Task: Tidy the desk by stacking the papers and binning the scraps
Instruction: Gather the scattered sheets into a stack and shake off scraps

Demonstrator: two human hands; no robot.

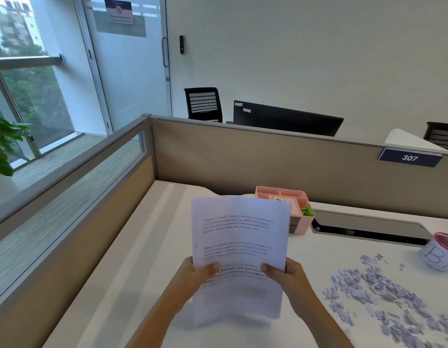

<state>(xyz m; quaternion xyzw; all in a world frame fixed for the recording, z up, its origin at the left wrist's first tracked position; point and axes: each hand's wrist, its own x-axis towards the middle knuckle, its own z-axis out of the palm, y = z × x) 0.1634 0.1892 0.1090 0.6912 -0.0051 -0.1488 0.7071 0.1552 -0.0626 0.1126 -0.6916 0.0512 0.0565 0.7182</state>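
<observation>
A: What's around the printed papers (239, 249)?
B: Pink desk organiser (292, 204) just behind at one o'clock; paper scraps (383, 295) strewn at three o'clock, near a bin (440, 254) labelled in marker.
A: The grip?
B: Left hand (192, 275) and right hand (289, 273) each pinch a side edge, sheets upright above the white desk (142, 247).
A: The room?
B: Beige partition (255, 162), "307" plate (409, 158), glass door (127, 59) at eleven.

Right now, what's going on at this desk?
A person holds a sheaf of printed papers up off the desk, left hand and right hand pinching its sides. The scraps lie scattered to the right, none binned yet; the bin stands beyond them.
</observation>
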